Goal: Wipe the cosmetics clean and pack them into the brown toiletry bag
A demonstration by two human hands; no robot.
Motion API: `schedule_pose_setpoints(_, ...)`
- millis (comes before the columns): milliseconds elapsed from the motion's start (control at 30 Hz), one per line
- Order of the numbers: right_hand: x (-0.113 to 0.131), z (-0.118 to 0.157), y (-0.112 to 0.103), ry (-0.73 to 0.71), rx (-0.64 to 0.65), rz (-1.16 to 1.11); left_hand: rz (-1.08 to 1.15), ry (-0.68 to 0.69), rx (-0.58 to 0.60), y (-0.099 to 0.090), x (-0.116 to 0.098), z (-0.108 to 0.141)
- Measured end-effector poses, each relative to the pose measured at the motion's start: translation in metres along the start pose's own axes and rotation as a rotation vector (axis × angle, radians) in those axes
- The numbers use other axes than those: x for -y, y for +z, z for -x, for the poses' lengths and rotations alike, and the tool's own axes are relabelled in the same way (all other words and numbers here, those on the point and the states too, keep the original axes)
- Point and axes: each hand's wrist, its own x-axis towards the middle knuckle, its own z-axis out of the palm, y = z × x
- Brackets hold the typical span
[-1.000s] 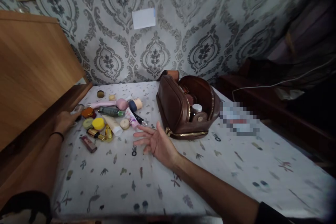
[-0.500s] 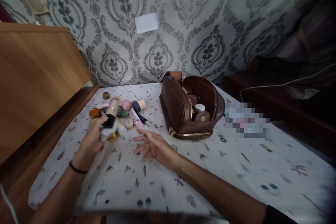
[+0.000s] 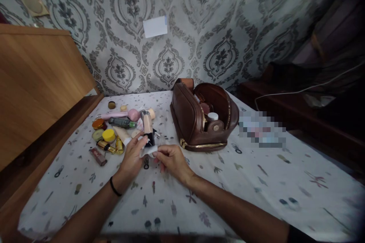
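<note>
My left hand (image 3: pixel 131 156) is closed around a foundation bottle (image 3: pixel 147 123), beige with a black cap end pointing toward me. A crumpled white tissue (image 3: pixel 149 151) lies against that black end, also in the left fingers. My right hand (image 3: pixel 174 162) pinches the tissue's right edge between thumb and fingers. Just left of the hands lie a beige tube (image 3: pixel 121 133), a yellow-lidded jar (image 3: pixel 108 135) and a small gold bottle (image 3: pixel 119 145). Behind the bottle some cosmetics are partly hidden.
To the right stands an unzipped brown makeup bag (image 3: pixel 186 115) holding a white-lidded jar (image 3: pixel 212 116) and other items. A pink roller (image 3: pixel 119 115), a dark green bottle (image 3: pixel 122 122) and an orange-lidded jar (image 3: pixel 99 124) lie on the left of the patterned cloth (image 3: pixel 176 205).
My left hand has brought the bottle and tissue rightward, away from above the other cosmetics. My right hand, open before, has closed on the tissue's edge. The view has shifted slightly.
</note>
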Motion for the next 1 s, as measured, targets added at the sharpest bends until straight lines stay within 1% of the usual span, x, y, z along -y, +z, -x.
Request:
schedule_pose_setpoints(100,0.004,0.004,0.002,-0.008,-0.055,0.026,0.024,-0.062,-0.058,-0.005,0.005,0.001)
schedule_pose_setpoints(233,0.012,0.005,0.001,-0.042,-0.110,0.043,0.080,-0.124,-0.102,-0.004,-0.001,0.003)
schedule_pose_setpoints(333,0.017,0.003,-0.002,-0.112,-0.198,0.033,0.121,-0.109,-0.061,-0.002,-0.003,0.005)
schedule_pose_setpoints(400,0.018,0.002,-0.005,-0.130,-0.211,0.006,0.111,-0.089,0.023,-0.003,0.000,0.006)
schedule_pose_setpoints(467,0.017,0.001,-0.006,-0.119,-0.160,-0.012,0.031,-0.034,0.120,-0.005,0.004,0.006)
schedule_pose_setpoints(533,0.016,0.002,-0.006,-0.089,-0.092,-0.020,-0.112,0.073,0.173,-0.009,0.007,0.007)
schedule_pose_setpoints(600,0.015,0.003,-0.006,-0.058,-0.057,-0.054,-0.247,0.161,0.167,-0.011,0.006,0.008)
schedule_pose_setpoints(667,0.014,0.004,-0.005,-0.030,-0.060,-0.126,-0.323,0.192,0.151,-0.012,0.003,0.009)
schedule_pose_setpoints(733,0.014,0.004,-0.004,-0.017,-0.068,-0.214,-0.388,0.242,0.164,-0.011,-0.002,0.010)
schedule_pose_setpoints(833,0.015,0.004,-0.002,-0.048,-0.069,-0.307,-0.525,0.394,0.178,-0.009,-0.005,0.011)
schedule_pose_setpoints(900,0.017,0.003,0.000,-0.080,-0.086,-0.339,-0.586,0.467,0.164,-0.009,-0.004,0.012)
schedule_pose_setpoints(1000,0.020,0.002,0.001,-0.074,-0.111,-0.398,-0.610,0.483,0.123,-0.012,-0.006,0.013)
